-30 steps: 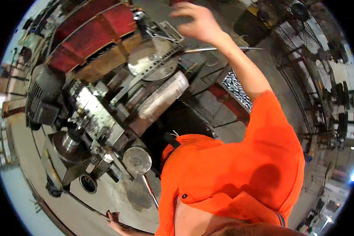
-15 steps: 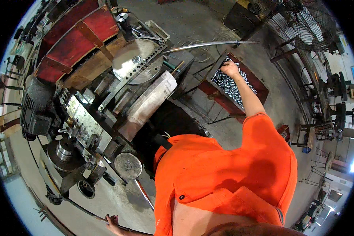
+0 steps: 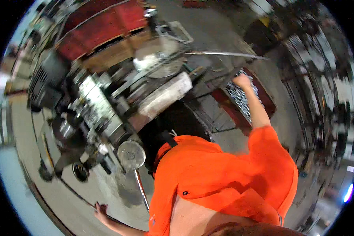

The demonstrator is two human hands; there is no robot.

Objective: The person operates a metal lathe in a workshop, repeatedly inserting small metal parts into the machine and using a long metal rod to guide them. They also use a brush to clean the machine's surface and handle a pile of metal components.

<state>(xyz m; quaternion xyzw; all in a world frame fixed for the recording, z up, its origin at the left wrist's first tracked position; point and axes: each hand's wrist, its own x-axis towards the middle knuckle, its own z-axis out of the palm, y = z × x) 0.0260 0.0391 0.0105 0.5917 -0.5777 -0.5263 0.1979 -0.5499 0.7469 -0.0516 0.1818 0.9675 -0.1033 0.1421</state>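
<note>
My right arm reaches out to a red metal bin (image 3: pixel 268 98) filled with small shiny metal cylinders (image 3: pixel 240 99). At the far end of this bin, my right hand (image 3: pixel 243 81) is over the cylinders with its fingers curled closed. What those fingers hold, if anything, is hidden. Low on the left, my left hand (image 3: pixel 101 212) is closed around a long dark rod (image 3: pixel 75 194) that runs up toward the machine (image 3: pixel 100 102). Motion blur softens both hands.
On the machine are a round metal disc (image 3: pixel 131 155) with a shiny bar (image 3: pixel 141 188) below it, and a pale block-shaped cover (image 3: pixel 167 96). Behind stands a large red container (image 3: pixel 106 29). A long curved metal rod (image 3: pixel 228 54) juts toward the bin. Racks and a fan are at right.
The view has turned, so the machine and bin sit farther right and lower in it. My right hand stays over the cylinders, and my left stays at the dark rod.
</note>
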